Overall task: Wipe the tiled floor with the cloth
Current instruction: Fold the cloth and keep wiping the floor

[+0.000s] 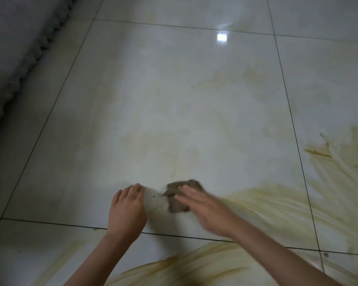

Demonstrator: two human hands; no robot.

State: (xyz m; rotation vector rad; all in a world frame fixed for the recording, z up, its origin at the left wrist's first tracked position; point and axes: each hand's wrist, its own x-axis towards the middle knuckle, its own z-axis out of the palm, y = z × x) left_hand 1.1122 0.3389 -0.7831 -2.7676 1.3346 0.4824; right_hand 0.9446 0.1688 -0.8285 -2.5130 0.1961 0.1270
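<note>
Head view, looking down at a glossy pale tiled floor (pixel 174 100) crossed by dark grout lines (pixel 50 223). Off to the upper left lies a grey fabric edge (pixel 12 48) with a ruffled border, well apart from the hands. A bright square reflection (pixel 222 37) sits on the far tile. Yellow-brown streaks (pixel 267 201) fan across the right side of the floor, and another band curves along the bottom between the two forearms. Fainter yellowish marks cloud the big middle tile.

The cloth (pixel 177 205) is a small brownish wad on the near part of that middle tile, at the left end of the streaks. It is bunched and blurred, with no clear long axis. The right hand (pixel 205 207), also blurred, lies over it with fingers stretched out flat, pressing it to the tile rather than gripping it. The left hand (pixel 128 209) is just beside the cloth, not touching it. It holds nothing, and its bent fingers rest their tips on the bare floor. A few dark specks (pixel 154 196) lie between the hands.
</note>
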